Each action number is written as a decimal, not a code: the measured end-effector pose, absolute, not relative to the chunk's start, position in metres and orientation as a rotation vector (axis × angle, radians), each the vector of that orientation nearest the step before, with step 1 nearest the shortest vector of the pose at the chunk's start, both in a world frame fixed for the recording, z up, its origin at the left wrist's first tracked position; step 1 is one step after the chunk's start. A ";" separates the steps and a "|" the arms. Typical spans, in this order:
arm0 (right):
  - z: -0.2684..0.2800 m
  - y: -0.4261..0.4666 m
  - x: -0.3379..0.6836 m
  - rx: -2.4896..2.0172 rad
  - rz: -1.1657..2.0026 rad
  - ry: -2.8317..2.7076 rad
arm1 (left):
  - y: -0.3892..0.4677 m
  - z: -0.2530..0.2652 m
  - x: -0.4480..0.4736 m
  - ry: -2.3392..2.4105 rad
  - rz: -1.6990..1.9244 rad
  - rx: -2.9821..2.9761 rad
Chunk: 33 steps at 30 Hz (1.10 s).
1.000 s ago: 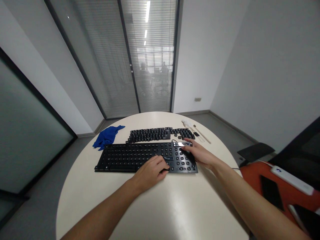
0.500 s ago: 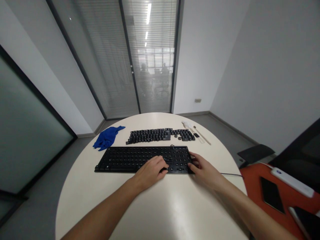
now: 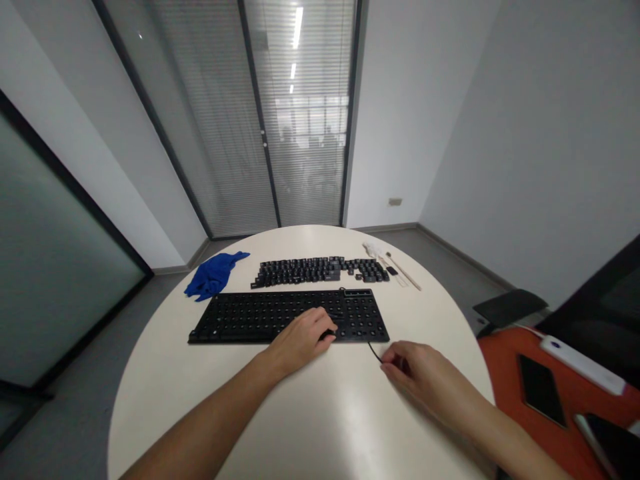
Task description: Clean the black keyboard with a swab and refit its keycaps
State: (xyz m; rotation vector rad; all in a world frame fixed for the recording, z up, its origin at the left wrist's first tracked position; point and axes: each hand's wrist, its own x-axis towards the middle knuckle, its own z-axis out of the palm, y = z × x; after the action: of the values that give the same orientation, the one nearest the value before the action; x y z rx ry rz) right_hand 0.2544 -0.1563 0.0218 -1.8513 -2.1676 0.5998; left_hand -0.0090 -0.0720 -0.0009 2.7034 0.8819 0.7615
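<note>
From where I sit, leftmost, I have a blue cloth crumpled by the keyboard's far left corner. The keyboard lies flat on the table, its keycaps off across most of its face. My left hand is over its near edge, right of its middle, fingers curled; I can't tell whether they grip or only rest. Just behind the keyboard, black keycaps stand in rows. Beyond its far right corner lie a white wad, a small black piece and a thin stick. From its near edge a black cord runs to my right hand, which pinches it between thumb and fingertips, clear of the keyboard. Well to the keyboard's right, an orange chair seat bears a phone and a white strip.
</note>
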 end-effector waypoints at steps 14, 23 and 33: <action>0.057 -0.077 0.261 -1.604 0.591 -2.360 | -0.070 -0.008 -0.004 0.953 0.821 2.728; 0.023 -0.023 0.224 -1.078 0.224 -2.408 | -0.072 -0.012 -0.003 1.089 0.895 2.542; -0.003 -0.028 0.238 -0.936 0.315 -2.298 | -0.070 -0.011 0.002 1.109 0.900 2.517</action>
State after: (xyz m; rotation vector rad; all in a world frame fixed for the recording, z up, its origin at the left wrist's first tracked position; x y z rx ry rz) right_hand 0.2377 -0.0279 -0.0026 -0.9362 -2.2980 0.3146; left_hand 0.0022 -0.0704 -0.0107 2.5169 1.1088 0.9000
